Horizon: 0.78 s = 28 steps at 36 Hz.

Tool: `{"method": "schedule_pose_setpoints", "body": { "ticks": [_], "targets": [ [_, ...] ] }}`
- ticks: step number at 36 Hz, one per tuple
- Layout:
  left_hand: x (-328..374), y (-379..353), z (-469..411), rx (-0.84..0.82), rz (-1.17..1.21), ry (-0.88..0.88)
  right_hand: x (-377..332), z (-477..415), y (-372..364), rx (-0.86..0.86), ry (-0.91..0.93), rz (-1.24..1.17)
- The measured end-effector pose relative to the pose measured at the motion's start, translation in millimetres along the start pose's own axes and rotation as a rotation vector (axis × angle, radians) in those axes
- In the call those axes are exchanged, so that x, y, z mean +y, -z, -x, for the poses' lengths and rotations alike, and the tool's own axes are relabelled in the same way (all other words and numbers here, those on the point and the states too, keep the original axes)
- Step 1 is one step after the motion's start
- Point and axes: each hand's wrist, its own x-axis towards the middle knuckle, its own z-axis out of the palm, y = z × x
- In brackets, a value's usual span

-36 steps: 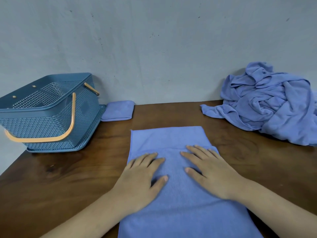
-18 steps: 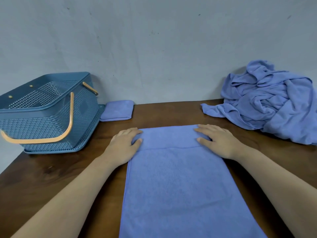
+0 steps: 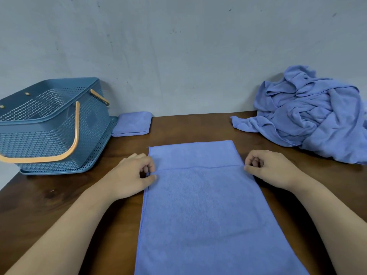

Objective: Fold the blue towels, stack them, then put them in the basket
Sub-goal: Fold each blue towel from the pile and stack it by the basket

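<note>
A blue towel [image 3: 200, 205] lies flat along the middle of the wooden table, folded lengthwise, with the top layer's edge running across near its far end. My left hand [image 3: 132, 175] pinches the towel's left edge at that layer line, fingers curled. My right hand [image 3: 272, 167] pinches the right edge at the same line. One small folded blue towel [image 3: 132, 124] rests at the back beside the basket [image 3: 47, 124], a dark blue perforated basket with orange handles at the left. A heap of unfolded blue towels [image 3: 313, 114] sits at the back right.
The brown table [image 3: 79, 195] ends at a grey wall behind and drops off at the near left corner under the basket. Bare wood shows between the flat towel and the basket, and between the towel and the heap.
Both hands slid off the towel's middle out to its far corners, then drew back a little and curled to pinch the two side edges at the upper layer's line.
</note>
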Motion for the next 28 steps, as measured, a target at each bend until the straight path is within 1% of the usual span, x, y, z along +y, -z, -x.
{"method": "schedule_pose_setpoints", "body": {
  "ticks": [4, 7, 10, 14, 16, 18, 21, 22, 24, 26, 28],
  "targets": [
    [5, 0, 1, -0.028, 0.000, 0.021, -2, 1, 0, -0.020, -0.012, 0.003],
    [7, 3, 1, -0.024, 0.105, 0.051, -1, 1, 1, -0.019, -0.017, -0.074],
    [11, 9, 3, -0.003, 0.321, 0.081, 3, 1, 2, -0.058, 0.010, -0.180],
    [17, 15, 4, 0.005, 0.639, 0.053, 4, 3, 11, -0.107, 0.122, -0.416],
    [20, 18, 3, 0.024, 0.799, 0.036, -2, 4, 15, -0.061, 0.146, -0.538],
    [24, 22, 2, 0.092, 0.953, 0.016, -8, 5, 16, -0.006, 0.130, -0.637],
    [25, 26, -2, 0.227, 1.113, 0.004, -19, 0, 21, 0.112, 0.094, -0.677],
    [23, 26, -5, 0.269, 1.113, 0.007, -22, -5, 24, 0.167, 0.086, -0.662],
    [17, 22, -12, 0.363, 1.030, 0.031, -25, -21, 28, 0.260, 0.074, -0.631],
    [12, 13, -22, 0.443, 0.845, 0.080, -27, -39, 24, 0.275, 0.060, -0.570],
    [9, 1, -29, 0.437, 0.629, 0.162, -27, -56, 11, 0.246, 0.042, -0.466]
  ]
}}
